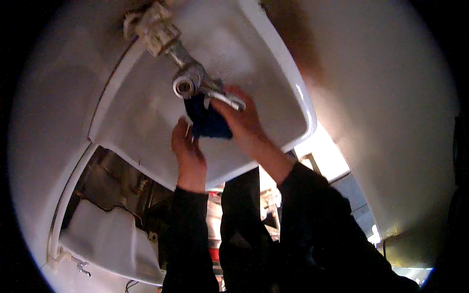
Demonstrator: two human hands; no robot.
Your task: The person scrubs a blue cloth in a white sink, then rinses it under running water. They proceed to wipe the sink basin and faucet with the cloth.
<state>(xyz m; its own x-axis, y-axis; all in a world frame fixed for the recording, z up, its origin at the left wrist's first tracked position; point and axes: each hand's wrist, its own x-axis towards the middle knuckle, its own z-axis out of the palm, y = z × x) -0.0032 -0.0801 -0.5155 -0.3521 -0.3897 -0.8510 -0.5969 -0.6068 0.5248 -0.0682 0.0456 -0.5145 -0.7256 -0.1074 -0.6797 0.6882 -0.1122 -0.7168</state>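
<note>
A metal fitting (188, 78) with a round open end sits before a white curved shell or basin, joined to a beige blocky part (157, 31) at the upper left. My right hand (243, 122) grips a silvery metal bar (229, 99) beside the round end, thumb on one side and fingers on the other. Below the fitting is a dark blue piece (210, 121), its material unclear, between my two hands. My left hand (188, 154) is upright at its lower left, fingers slightly bent; whether they grip the piece cannot be told.
The white shell's thick rim (307, 121) curves round on the right. At the lower left, an opening shows a whitish moulded part (106, 227) and thin wires. A small metal fitting (82, 266) is on the panel below. Bright light and red parts show between my dark sleeves.
</note>
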